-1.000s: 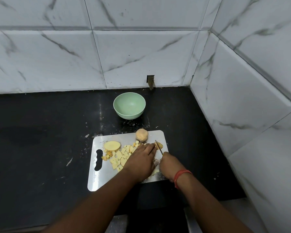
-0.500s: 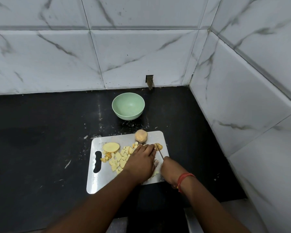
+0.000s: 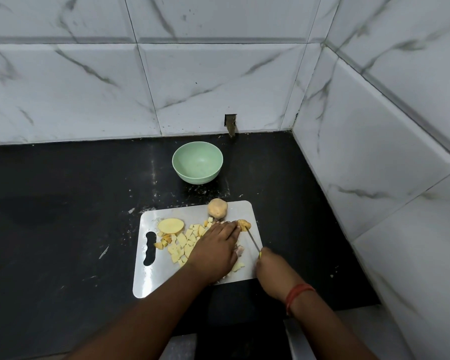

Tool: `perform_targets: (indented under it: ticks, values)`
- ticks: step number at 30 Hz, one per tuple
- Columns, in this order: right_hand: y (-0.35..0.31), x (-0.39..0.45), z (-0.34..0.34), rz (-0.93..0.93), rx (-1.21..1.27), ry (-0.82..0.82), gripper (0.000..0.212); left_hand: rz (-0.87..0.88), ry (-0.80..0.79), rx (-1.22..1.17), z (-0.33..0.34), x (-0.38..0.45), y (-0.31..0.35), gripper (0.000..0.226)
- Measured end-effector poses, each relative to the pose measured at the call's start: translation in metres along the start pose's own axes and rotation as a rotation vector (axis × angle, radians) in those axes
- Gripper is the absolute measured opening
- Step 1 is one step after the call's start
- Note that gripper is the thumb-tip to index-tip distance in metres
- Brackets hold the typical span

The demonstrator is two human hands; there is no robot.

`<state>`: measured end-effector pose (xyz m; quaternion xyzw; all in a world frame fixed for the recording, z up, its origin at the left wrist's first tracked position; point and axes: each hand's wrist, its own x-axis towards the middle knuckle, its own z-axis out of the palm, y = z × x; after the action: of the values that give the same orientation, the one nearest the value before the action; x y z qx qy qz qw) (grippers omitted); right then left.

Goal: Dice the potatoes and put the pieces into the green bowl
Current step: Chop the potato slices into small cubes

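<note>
Since the previous frame, the right hand [image 3: 276, 274], gripping the knife [image 3: 253, 241], had drawn back slightly; the left hand [image 3: 215, 252], fingers extended, stayed flat over the potato piece [image 3: 244, 225].

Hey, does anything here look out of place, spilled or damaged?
Two small things. The wall has a rough hole just above the counter, behind the green bowl, where tile is missing. Pale scraps lie scattered on the counter left of the cutting board. The bowl is empty.
</note>
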<state>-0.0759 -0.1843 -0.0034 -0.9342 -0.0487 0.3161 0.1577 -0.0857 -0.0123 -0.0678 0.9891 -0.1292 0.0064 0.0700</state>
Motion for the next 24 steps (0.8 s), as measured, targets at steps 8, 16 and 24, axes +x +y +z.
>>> perform_targets:
  ticks: [8,16,24]
  values:
    - [-0.019,0.012,-0.005,-0.092,-0.029,0.029,0.026,-0.003,0.048,-0.027,0.001,0.000,-0.001,0.065]
    - [-0.028,0.023,0.002,-0.010,-0.103,-0.018,0.027,0.018,0.082,-0.009,0.006,0.001,-0.004,0.060]
    - [-0.030,0.022,-0.004,-0.033,-0.043,0.022,0.026,0.031,0.097,-0.011,0.009,0.001,-0.007,0.060]
